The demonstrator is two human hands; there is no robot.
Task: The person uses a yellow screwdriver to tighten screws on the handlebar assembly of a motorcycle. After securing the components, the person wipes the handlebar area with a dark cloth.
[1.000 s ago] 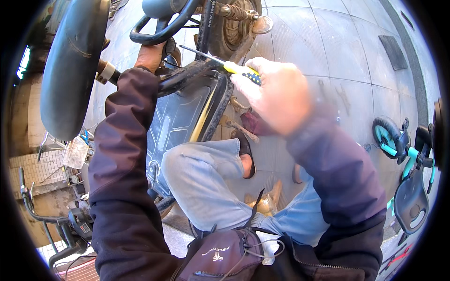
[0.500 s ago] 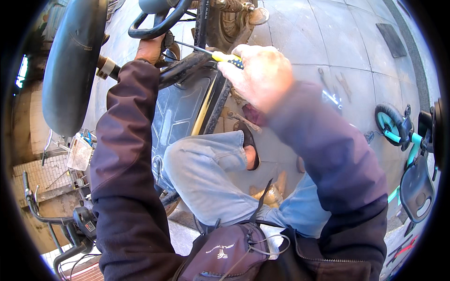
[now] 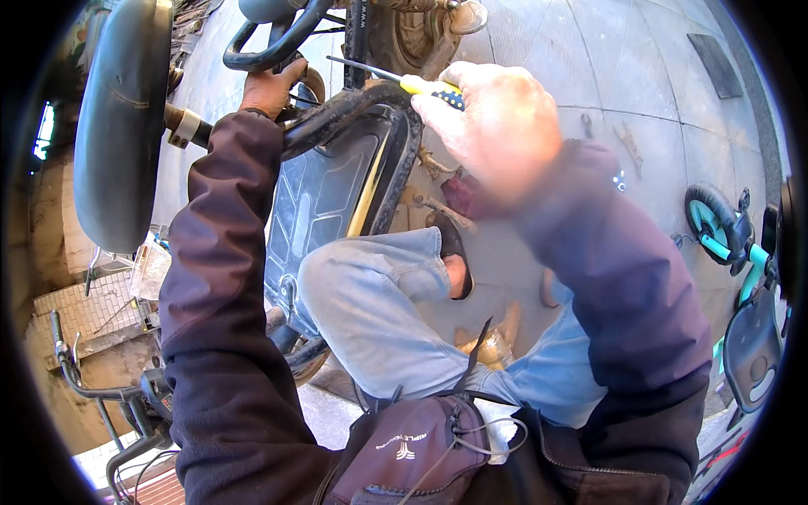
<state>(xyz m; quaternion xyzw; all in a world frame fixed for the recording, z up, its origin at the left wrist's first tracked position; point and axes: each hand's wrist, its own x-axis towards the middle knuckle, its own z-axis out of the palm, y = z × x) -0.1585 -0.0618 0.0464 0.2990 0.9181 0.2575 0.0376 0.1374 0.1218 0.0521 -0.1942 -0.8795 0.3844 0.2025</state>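
Observation:
My right hand (image 3: 497,126) is closed round the yellow and black handle of a screwdriver (image 3: 431,89). Its thin metal shaft points left, and the tip stands apart from my left hand (image 3: 271,88). That hand reaches in under a bent black tube handle (image 3: 282,55) on an electric scooter or bike. Its thumb shows, bent against a dark part; the other fingers are mostly hidden, so what they grip is unclear. Just below the screwdriver runs the black frame tube (image 3: 349,109), above a ribbed black footboard (image 3: 324,185) with a yellow stripe.
A black seat (image 3: 126,126) rises at the left. Wrenches (image 3: 627,147) lie on the paved floor (image 3: 581,50) beyond my right arm. At the right stands a turquoise small bike (image 3: 715,223). A dark red cloth (image 3: 463,195) lies by the kickstand. Handlebars (image 3: 97,391) are at lower left.
The screwdriver has drawn back to the right with my right hand, its tip leaving the dark part by my left hand. My left hand has stayed near the same spot, thumb now showing.

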